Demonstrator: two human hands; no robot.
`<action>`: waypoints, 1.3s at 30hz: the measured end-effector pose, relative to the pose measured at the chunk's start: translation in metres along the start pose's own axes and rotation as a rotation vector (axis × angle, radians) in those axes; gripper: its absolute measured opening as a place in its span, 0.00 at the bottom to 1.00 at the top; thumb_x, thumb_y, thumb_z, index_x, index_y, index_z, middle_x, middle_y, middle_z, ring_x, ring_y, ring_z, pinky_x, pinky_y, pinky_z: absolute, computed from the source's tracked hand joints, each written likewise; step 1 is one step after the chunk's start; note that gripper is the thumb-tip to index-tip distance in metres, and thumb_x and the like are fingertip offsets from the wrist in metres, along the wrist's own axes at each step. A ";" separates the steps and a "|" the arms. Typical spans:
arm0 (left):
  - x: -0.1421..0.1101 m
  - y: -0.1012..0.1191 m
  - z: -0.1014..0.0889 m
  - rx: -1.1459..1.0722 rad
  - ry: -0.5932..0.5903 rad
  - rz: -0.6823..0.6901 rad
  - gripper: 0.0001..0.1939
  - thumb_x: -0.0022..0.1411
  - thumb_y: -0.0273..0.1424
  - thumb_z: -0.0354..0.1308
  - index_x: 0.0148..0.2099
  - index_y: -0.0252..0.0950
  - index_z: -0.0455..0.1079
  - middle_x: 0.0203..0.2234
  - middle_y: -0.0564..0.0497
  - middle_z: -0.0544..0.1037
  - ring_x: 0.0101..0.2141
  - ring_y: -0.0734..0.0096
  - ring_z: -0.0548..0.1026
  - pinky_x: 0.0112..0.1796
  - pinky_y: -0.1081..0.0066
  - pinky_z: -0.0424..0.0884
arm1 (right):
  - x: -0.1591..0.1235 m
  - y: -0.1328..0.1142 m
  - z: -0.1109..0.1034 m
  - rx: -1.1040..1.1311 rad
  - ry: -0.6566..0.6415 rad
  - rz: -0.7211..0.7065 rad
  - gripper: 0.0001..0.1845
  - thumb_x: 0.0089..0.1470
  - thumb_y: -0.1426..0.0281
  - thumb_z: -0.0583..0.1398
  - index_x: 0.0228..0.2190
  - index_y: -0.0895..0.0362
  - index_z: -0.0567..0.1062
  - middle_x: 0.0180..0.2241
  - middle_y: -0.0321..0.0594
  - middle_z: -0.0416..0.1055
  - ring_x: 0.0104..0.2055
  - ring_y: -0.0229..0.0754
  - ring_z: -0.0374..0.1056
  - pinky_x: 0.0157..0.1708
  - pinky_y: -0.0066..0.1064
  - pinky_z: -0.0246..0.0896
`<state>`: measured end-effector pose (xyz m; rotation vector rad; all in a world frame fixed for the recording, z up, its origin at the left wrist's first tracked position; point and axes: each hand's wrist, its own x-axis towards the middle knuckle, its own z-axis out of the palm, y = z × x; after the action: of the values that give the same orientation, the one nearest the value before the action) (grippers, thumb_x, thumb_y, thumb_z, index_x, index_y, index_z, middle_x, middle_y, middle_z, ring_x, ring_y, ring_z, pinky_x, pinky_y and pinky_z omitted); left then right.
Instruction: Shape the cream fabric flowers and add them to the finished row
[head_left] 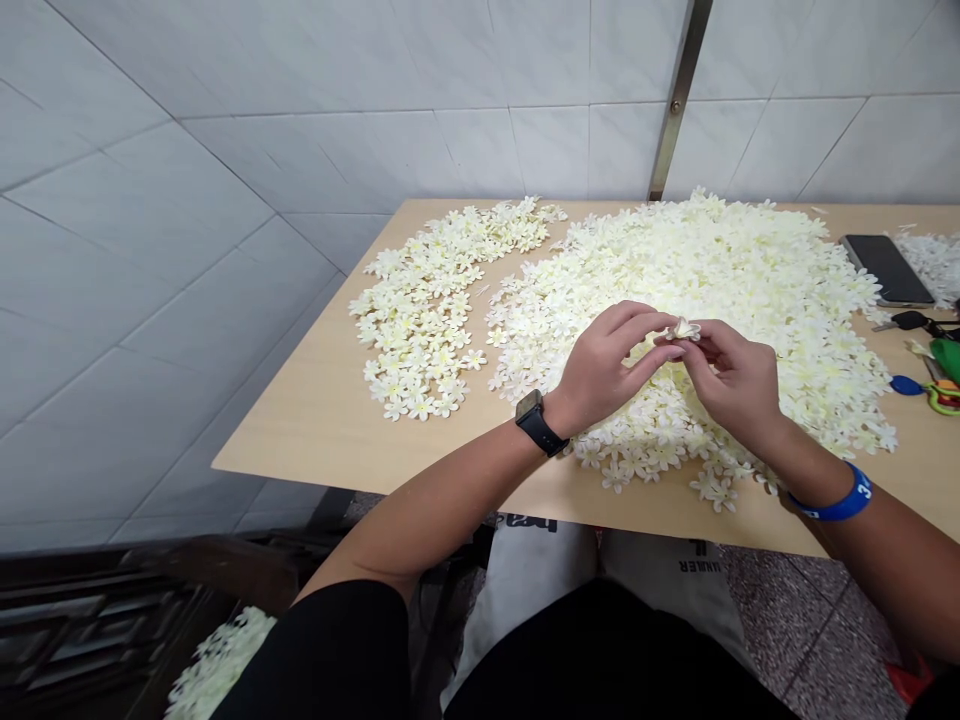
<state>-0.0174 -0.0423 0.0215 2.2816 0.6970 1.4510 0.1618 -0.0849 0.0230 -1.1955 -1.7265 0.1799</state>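
Note:
Both of my hands meet over a large heap of white-yellow artificial flowers [697,250] on the tan table [315,420]. Between them is one small white flower [684,330], seen from the side. My left hand [606,355], with a black watch on its wrist, pinches the flower between thumb and fingers. From the other side my right hand [731,375], with a blue wristband, closes its thumb and fingertips on the same flower. Its curled fingers are partly hidden.
A smaller band of flowers [420,330] lies left of the heap. At the right are a phone [889,268], keys [909,320] and a green item [946,358]. A tiled wall [480,60] borders the table's back. More flowers [221,660] sit low at the left.

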 end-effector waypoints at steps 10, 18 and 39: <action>0.002 0.001 0.000 -0.168 0.087 -0.120 0.05 0.69 0.32 0.62 0.39 0.38 0.77 0.35 0.50 0.82 0.37 0.73 0.78 0.37 0.70 0.74 | 0.000 -0.002 0.000 0.158 -0.035 0.041 0.07 0.62 0.65 0.64 0.42 0.49 0.80 0.38 0.40 0.81 0.35 0.44 0.78 0.34 0.38 0.78; 0.002 0.004 0.000 -0.247 0.024 -0.223 0.15 0.68 0.39 0.63 0.32 0.36 0.75 0.27 0.52 0.80 0.30 0.74 0.74 0.33 0.71 0.69 | 0.002 -0.002 0.000 0.346 -0.095 0.121 0.06 0.61 0.64 0.65 0.39 0.51 0.78 0.35 0.38 0.78 0.30 0.40 0.76 0.32 0.35 0.77; 0.005 -0.005 0.003 -0.568 -0.065 -0.436 0.15 0.65 0.42 0.64 0.37 0.34 0.74 0.31 0.51 0.78 0.30 0.77 0.74 0.34 0.73 0.71 | 0.009 0.004 0.001 0.530 -0.073 0.297 0.13 0.51 0.61 0.73 0.32 0.53 0.78 0.22 0.33 0.75 0.22 0.39 0.73 0.25 0.34 0.74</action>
<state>-0.0140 -0.0355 0.0207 1.6151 0.6133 1.1710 0.1634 -0.0754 0.0263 -1.0414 -1.4248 0.8153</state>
